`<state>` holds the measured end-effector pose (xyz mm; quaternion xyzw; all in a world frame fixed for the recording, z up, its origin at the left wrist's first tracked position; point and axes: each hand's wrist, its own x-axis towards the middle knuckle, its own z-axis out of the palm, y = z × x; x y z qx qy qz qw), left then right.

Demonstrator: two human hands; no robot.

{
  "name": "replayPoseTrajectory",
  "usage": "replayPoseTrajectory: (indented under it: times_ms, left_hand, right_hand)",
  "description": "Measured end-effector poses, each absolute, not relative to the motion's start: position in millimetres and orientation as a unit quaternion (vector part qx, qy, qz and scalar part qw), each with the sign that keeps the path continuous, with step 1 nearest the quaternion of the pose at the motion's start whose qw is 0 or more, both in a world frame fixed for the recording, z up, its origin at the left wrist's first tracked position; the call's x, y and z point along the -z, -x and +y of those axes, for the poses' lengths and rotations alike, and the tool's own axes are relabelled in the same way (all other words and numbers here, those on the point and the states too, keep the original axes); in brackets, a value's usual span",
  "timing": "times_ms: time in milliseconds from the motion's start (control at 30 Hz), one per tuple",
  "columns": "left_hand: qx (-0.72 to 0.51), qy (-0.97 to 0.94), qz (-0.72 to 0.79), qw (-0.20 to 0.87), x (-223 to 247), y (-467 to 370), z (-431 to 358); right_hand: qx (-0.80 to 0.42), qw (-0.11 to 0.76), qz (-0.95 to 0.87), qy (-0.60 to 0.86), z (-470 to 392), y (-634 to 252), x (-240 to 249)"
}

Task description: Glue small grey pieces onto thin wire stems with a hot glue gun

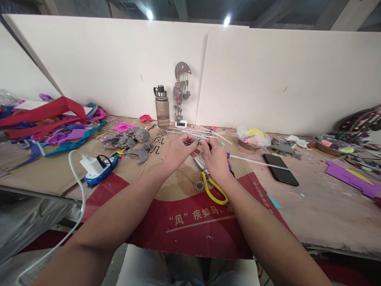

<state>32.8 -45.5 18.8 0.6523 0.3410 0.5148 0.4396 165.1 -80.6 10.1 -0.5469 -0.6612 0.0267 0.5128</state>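
My left hand and my right hand meet above the cardboard sheet, fingertips pinched together. Between them is a small grey piece, apparently felt, mostly covered by the fingers. Beneath my right hand lie yellow-handled scissors, blades partly hidden. A little coil of thread rests beside the scissors. Behind my right hand shows part of a dark blue tool, with a clear stick reaching right from it. Left of my hands are a grey felt crescent and a ball of grey yarn.
A water bottle stands by the white board, near a hanging felt moon ornament and a small digital clock. A phone and a bowl sit right. Left are a blue power strip and colourful felt scraps.
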Motion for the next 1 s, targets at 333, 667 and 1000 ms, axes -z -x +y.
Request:
replayPoseTrajectory:
  times_ms: [333, 667, 1000]
  left_hand:
    - [-0.514, -0.663, 0.339, 0.426, -22.3, -33.9, -51.5]
    - [-0.490, -0.655, 0.328, 0.472, -23.6, -33.6, -51.6]
    - [-0.488, -0.674, 0.279, 0.479, -16.7, -31.6, -45.7]
  right_hand:
    - [-0.077, 0.531, -0.640, 0.550, -79.2, -164.4, -11.5]
    - [-0.057, 0.529, -0.630, 0.566, -82.2, -163.5, -14.2]
    - [-0.058, 0.536, -0.623, 0.567, -83.4, -162.5, -14.6]
